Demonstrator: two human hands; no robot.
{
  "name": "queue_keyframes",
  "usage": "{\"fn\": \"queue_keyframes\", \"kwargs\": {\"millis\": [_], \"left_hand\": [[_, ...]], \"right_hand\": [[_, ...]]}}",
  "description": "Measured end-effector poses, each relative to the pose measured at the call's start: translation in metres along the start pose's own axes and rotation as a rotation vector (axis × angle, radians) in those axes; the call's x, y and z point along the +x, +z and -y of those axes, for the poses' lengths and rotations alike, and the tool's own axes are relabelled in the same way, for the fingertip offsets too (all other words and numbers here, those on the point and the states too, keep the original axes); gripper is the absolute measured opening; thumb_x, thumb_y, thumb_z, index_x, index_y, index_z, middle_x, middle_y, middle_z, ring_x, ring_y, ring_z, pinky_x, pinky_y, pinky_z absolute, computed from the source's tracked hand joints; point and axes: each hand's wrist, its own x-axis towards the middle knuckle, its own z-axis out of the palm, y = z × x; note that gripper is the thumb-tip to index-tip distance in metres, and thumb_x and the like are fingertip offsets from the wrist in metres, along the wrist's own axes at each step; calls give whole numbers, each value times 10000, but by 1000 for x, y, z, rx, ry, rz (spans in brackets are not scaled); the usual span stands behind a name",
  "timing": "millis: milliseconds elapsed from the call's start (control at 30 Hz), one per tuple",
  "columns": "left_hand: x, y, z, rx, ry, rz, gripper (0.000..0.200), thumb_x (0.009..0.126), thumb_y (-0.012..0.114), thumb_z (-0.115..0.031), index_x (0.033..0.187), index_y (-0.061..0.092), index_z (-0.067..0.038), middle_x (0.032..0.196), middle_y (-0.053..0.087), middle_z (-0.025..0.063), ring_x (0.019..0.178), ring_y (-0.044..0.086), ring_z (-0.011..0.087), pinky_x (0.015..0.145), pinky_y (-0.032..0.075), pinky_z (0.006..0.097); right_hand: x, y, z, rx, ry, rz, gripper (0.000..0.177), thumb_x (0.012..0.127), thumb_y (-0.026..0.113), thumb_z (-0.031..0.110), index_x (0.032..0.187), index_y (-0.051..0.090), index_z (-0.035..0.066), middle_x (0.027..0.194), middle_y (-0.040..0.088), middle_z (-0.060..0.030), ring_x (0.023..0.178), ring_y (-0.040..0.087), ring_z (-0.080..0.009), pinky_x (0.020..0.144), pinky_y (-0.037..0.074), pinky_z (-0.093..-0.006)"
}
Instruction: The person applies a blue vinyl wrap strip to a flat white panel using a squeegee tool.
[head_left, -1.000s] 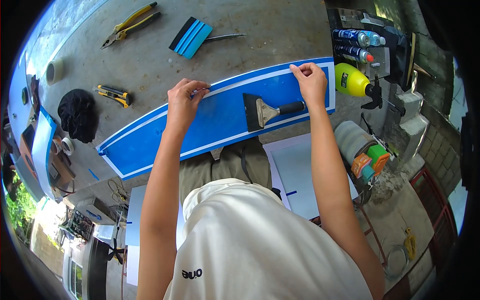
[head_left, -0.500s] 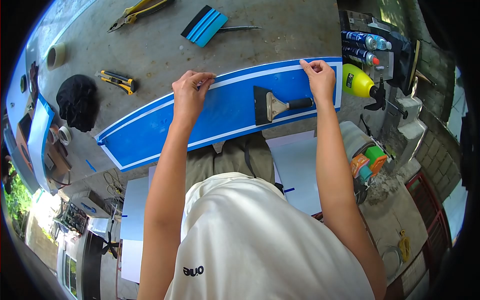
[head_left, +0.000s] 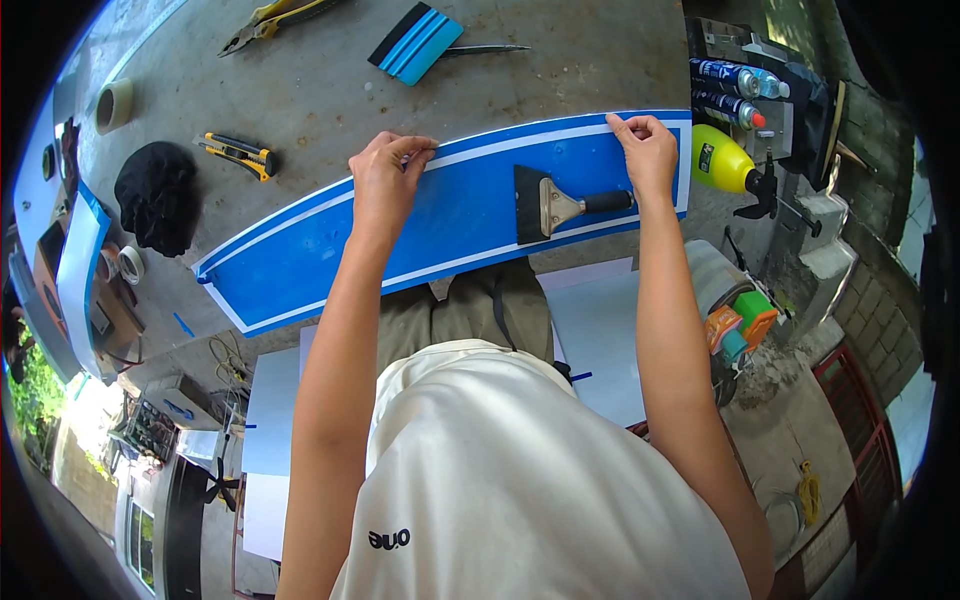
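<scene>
A long, curved blue sheet (head_left: pixel 450 215) with a white border stripe lies across the near side of the metal table. At its far edge, left of the middle, my left hand (head_left: pixel 386 182) is closed in a pinch, thumb and forefinger pressed together. My right hand (head_left: pixel 650 155) pinches the same far edge near the right end. Between them, a wide-bladed scraper (head_left: pixel 550 205) with a black handle rests flat on the sheet, its handle end close to my right wrist. The sheet's left tip looks slightly folded up.
Beyond the sheet lie a yellow utility knife (head_left: pixel 238 156), a blue squeegee (head_left: pixel 416 44), pliers (head_left: pixel 268 24) and a tape roll (head_left: pixel 114 106). A black cloth bundle (head_left: pixel 157 198) sits left. Off the right edge are a yellow spray bottle (head_left: pixel 722 160) and spray cans (head_left: pixel 725 77).
The whole view has shifted slightly, so things sit a little further right in it. Both hands keep their pinch at about the same places on the sheet's edge.
</scene>
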Motion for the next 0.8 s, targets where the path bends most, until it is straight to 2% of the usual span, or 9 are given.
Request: {"fn": "queue_keyframes", "kwargs": {"millis": [67,400,500,567,600,667,700,767,800], "left_hand": [[0,1,1,-8,3,-9,126,885,814,-104,1006,847,-117,924,738,111,788,702,283,798,546,409],[1,3,4,22,1,-12,147,882,815,-73,1026,839,-77,941,738,118,838,695,256,800,562,369],[0,5,6,9,2,-23,94,898,802,-132,983,841,-133,927,730,84,802,691,268,848,491,403],[1,3,5,49,34,-22,144,884,809,-72,1025,838,-78,940,739,118,836,694,261,798,563,378],[1,3,4,49,32,-23,144,884,809,-72,1025,838,-78,940,739,118,836,694,261,798,563,378],[1,2,3,46,35,-23,146,881,810,-71,1024,837,-77,936,738,118,831,692,261,796,563,382],[1,4,5,43,33,-23,146,881,810,-71,1024,837,-77,936,738,118,831,692,261,796,563,382],[1,6,8,33,31,-39,95,894,804,-130,982,840,-123,936,737,89,794,694,276,840,503,406],[2,6,7,29,34,-40,95,894,804,-130,982,840,-123,936,737,89,794,694,276,840,503,406]], "right_hand": [[1,1,-2,-5,3,0,417,819,911,433,863,769,43,775,719,-62,716,665,-190,694,543,-343],[0,0,1,-32,-15,-15,430,822,906,444,851,762,40,763,722,-64,705,670,-195,687,543,-345],[-4,-4,3,-30,-9,4,405,835,900,430,877,766,50,812,730,-70,746,681,-202,697,546,-346],[-12,-12,4,-32,-164,44,366,832,896,400,963,772,81,922,735,-64,874,683,-229,826,535,-383],[-22,-21,11,-33,-166,46,366,832,896,400,963,772,81,922,735,-64,874,683,-229,826,535,-383],[-50,-45,33,-225,-637,293,380,788,922,271,1067,753,76,1006,731,-54,978,669,-241,882,505,-372],[-64,-50,37,-228,-636,294,380,788,922,271,1067,753,76,1006,731,-54,978,669,-241,882,505,-372],[-83,-57,43,-365,-739,484,415,743,912,191,1117,750,112,1101,700,-30,1114,618,-272,1018,425,-411],[-84,-55,39,-369,-739,480,415,743,912,191,1117,750,112,1101,700,-30,1114,618,-272,1018,425,-411]]}}
